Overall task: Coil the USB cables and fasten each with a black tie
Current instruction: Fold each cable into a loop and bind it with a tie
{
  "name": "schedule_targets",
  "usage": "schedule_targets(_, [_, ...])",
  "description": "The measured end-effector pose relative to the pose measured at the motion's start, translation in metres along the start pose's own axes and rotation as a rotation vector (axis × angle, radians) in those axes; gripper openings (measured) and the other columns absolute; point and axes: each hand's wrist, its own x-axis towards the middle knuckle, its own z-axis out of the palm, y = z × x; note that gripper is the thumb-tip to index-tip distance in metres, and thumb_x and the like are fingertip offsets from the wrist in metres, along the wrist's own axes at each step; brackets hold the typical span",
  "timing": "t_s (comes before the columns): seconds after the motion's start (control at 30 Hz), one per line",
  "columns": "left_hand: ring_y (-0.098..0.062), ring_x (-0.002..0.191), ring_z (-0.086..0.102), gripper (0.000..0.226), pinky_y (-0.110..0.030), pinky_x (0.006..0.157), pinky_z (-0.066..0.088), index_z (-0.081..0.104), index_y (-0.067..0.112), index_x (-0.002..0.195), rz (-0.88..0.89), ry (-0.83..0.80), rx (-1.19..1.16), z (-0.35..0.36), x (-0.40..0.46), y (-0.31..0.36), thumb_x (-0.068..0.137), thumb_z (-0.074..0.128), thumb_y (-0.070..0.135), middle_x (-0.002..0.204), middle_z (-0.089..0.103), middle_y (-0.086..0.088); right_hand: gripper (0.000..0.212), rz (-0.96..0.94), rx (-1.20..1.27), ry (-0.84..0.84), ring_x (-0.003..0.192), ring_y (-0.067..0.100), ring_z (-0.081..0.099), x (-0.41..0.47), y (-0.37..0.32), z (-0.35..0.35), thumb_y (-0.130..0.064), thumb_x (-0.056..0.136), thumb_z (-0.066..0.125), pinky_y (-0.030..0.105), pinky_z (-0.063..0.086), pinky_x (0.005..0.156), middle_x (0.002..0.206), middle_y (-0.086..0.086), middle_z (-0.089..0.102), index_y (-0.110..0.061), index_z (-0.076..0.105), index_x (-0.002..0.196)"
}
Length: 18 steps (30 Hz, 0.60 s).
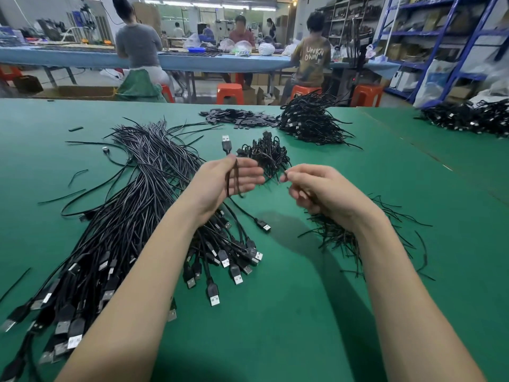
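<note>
My left hand [223, 183] holds a folded black USB cable [230, 172] against its palm with the thumb; the cable's plug [226, 142] sticks up above the fingers. My right hand [316, 188] is curled, pinching a thin black tie [285, 173] at its fingertips, a short gap right of the left hand. A big heap of loose USB cables [132, 216] lies on the green table [275, 312] under my left forearm. Loose black ties [344, 238] are scattered under my right wrist. A small pile of coiled cables [264, 155] sits just beyond my hands.
A larger pile of coiled cables [311, 119] and a strip of flat black pieces [239, 118] lie further back. Another cable pile [468, 119] sits at the far right. Beyond the table edge are orange stools [230, 93], seated people and blue shelving [440, 45].
</note>
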Motion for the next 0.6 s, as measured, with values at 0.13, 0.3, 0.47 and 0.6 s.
schedule_targets(0.13, [-0.029, 0.098, 0.074, 0.047, -0.028, 0.077, 0.06, 0.064, 0.0, 0.112, -0.093, -0.056, 0.023, 0.011, -0.003, -0.008, 0.111, 0.026, 0.028, 0.105, 0.075, -0.017, 0.015, 0.08, -0.403, 0.324, 0.07, 0.016, 0.068, 0.008, 0.012, 0.003, -0.027, 0.094, 0.058, 0.036, 0.06, 0.073, 0.088, -0.004, 0.075, -0.026, 0.062, 0.109])
schedule_targets(0.3, [-0.02, 0.079, 0.074, 0.043, -0.024, 0.068, 0.059, 0.064, 0.003, 0.104, -0.124, -0.076, 0.029, 0.025, -0.005, -0.015, 0.11, 0.029, 0.026, 0.092, 0.077, -0.011, 0.015, 0.057, -0.433, 0.079, 0.05, 0.007, 0.057, 0.01, 0.015, 0.021, -0.035, 0.097, 0.06, 0.021, 0.048, 0.052, 0.08, -0.008, 0.076, -0.032, 0.059, 0.111])
schedule_targets(0.47, [-0.02, 0.079, 0.073, 0.036, -0.026, 0.07, 0.059, 0.063, 0.006, 0.1, -0.132, -0.11, -0.36, 0.023, -0.007, -0.009, 0.109, 0.033, 0.024, 0.086, 0.075, -0.006, 0.028, 0.173, -0.386, 0.064, 0.042, 0.007, 0.039, 0.009, 0.015, 0.025, -0.028, 0.104, 0.044, 0.016, 0.031, 0.039, 0.06, -0.007, 0.062, -0.024, 0.07, 0.097])
schedule_targets(0.6, [-0.014, 0.062, 0.06, 0.03, -0.021, 0.058, 0.053, 0.066, 0.014, 0.09, -0.138, -0.348, -0.115, 0.015, -0.015, 0.0, 0.104, 0.043, 0.028, 0.078, 0.065, 0.001, 0.03, 0.186, 0.089, 0.367, 0.04, 0.006, 0.031, 0.011, 0.011, 0.017, -0.014, 0.105, 0.038, 0.019, 0.021, 0.037, 0.063, -0.005, 0.054, -0.012, 0.068, 0.105])
